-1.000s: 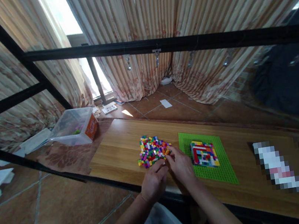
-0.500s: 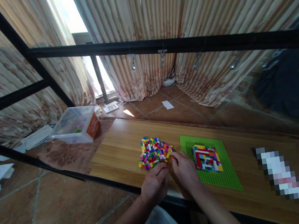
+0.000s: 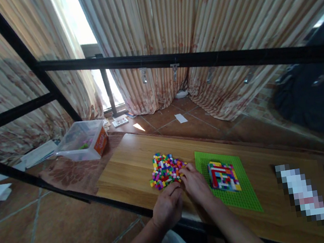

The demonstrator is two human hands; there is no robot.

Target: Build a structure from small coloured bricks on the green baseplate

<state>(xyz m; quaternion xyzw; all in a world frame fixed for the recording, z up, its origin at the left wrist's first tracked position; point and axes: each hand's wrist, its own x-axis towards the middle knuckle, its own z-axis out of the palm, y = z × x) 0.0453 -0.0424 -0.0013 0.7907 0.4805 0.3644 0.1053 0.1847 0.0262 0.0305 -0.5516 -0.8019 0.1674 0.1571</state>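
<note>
A heap of small multicoloured toy bricks (image 3: 166,170) lies on the wooden table. At its near edge, my left hand (image 3: 168,205) is closed, thumb and fingers pressed together; anything they hold is too small to make out. My right hand (image 3: 196,184) reaches to the heap's right edge with curled fingers, its fingertips touching or just over the bricks there. Whatever it pinches is hidden. To the right of that hand is a green baseplate (image 3: 249,189), bearing a low, roughly square build of mixed bricks (image 3: 223,175) with a red outline on top.
A clear plastic box (image 3: 77,144) with an orange label stands on the floor beyond the table's left end. Black metal rails (image 3: 128,61) cross in front of the curtains. A blurred-out item (image 3: 305,193) lies on the table's right part.
The view has tilted up slightly, so everything sits lower. My right hand has shifted a little left, its fingertips closer in at the heap's edge. My left hand stays nearly in place.
</note>
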